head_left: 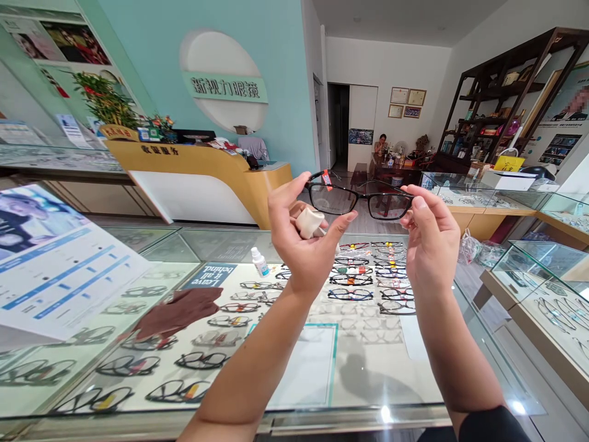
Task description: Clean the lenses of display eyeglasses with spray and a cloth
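**Black Glasses [389, 207] Held Up Over Shop Counter [375, 374]**

Rows of frames [350, 280] fill the glass-topped counter, a yellow desk [193, 162] and turquoise wall [151, 67] beyond. The glasses span both hands: the left hand [308, 242] grips one end, its curled fingers around a white object [309, 222]; the right hand [432, 236] pinches the other.

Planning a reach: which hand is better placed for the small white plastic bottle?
Left hand, probably: the bottle is nearer it, though that hand holds black-framed glasses and a cream object.

Eyewear shop, glass display cases [359, 414], rows of spectacles [351, 280], cashier counter [197, 202], wall sign [225, 88]
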A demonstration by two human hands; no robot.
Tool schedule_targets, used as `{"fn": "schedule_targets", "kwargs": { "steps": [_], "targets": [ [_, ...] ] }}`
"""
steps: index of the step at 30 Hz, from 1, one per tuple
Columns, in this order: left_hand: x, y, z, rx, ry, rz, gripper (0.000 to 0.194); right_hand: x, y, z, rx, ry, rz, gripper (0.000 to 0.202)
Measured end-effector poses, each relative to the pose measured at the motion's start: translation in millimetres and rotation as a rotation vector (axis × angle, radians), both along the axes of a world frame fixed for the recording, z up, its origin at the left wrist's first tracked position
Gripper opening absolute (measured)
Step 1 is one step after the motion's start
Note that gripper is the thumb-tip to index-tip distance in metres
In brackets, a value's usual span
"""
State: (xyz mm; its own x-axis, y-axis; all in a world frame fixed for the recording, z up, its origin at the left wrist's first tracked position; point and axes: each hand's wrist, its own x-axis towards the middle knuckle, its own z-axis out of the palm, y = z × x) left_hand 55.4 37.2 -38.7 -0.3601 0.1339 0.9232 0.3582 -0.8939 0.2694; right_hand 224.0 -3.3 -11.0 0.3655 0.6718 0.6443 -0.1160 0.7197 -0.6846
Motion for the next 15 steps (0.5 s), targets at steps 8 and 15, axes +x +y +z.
{"fn": "schedule_targets", "kwargs": {
  "steps": [8, 15],
  "targets": [
    [0.9, 1.2, 2.6, 0.03, 0.011, 0.014, 0.073, -1.6, -2.5, 2.3, -0.02, 0.013, 0.028, 0.019],
    [1.2, 0.5, 1.6, 0.0, 0.015, -0.002, 0.072, -2.9, -4.0, 3.9, -0.046, 0.015, 0.051, 0.02]
  ]
}}
